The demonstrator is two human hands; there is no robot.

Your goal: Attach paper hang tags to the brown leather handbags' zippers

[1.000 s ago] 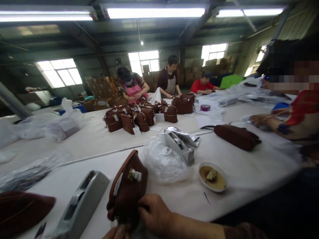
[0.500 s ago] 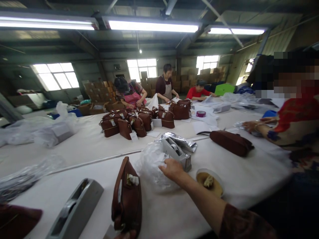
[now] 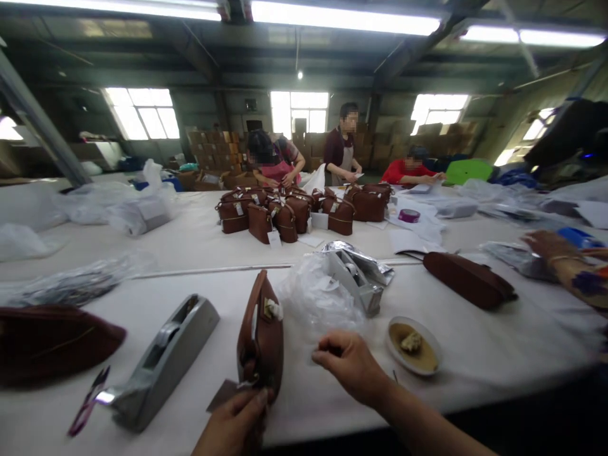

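Observation:
A small brown handbag (image 3: 259, 329) stands upright on the white table, its narrow end towards me. A bit of white wrapping sits by a brass-coloured fitting on its side. My left hand (image 3: 237, 418) pinches the near end of the bag, by a dark flat tag (image 3: 222, 395). To the right of the bag, my right hand (image 3: 351, 367) is closed in a pinch above the table. A small pale, see-through piece, apparently plastic, shows at its fingertips. Just beyond it lies a heap of clear plastic bags (image 3: 316, 297).
A grey tape dispenser (image 3: 166, 361) and thread snips (image 3: 88, 405) lie left; another dispenser (image 3: 363, 285) stands behind the plastic. A dish (image 3: 413, 345) with a yellowish lump is at right, near another brown bag (image 3: 468, 278). Several handbags (image 3: 285, 215) and co-workers are across the table.
My right hand has drawn back from the clear plastic heap towards me and is now pinched. My left hand shows more fully at the bag's near end. The view has shifted left.

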